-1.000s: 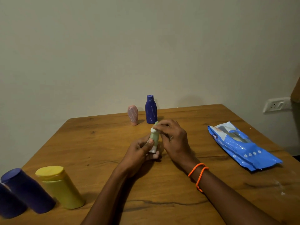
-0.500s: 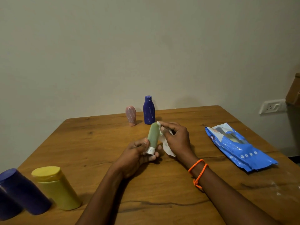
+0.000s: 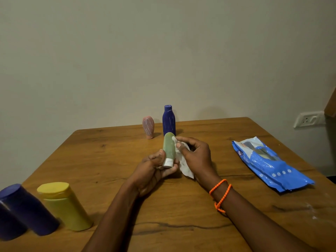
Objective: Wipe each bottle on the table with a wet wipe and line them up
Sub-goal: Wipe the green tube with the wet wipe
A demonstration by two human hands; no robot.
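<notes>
Green bottle [image 3: 168,146] in left hand [image 3: 154,170] grip, wipe [image 3: 184,160] in right hand [image 3: 195,157]

Both forearms are showing bare, no sleeves. The right wrist [image 3: 219,194] is wearing an orange beaded cord [image 3: 221,195], looping apparently twice. The left hand [image 3: 152,171] is wearing nothing.

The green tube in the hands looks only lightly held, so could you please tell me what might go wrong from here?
1. The left hand grips the green tube only at its white cap end, so the right hand's wet wipe could push it out of the grip.
2. When placed, it may topple the pink bottle or the dark blue bottle standing close behind.
</notes>
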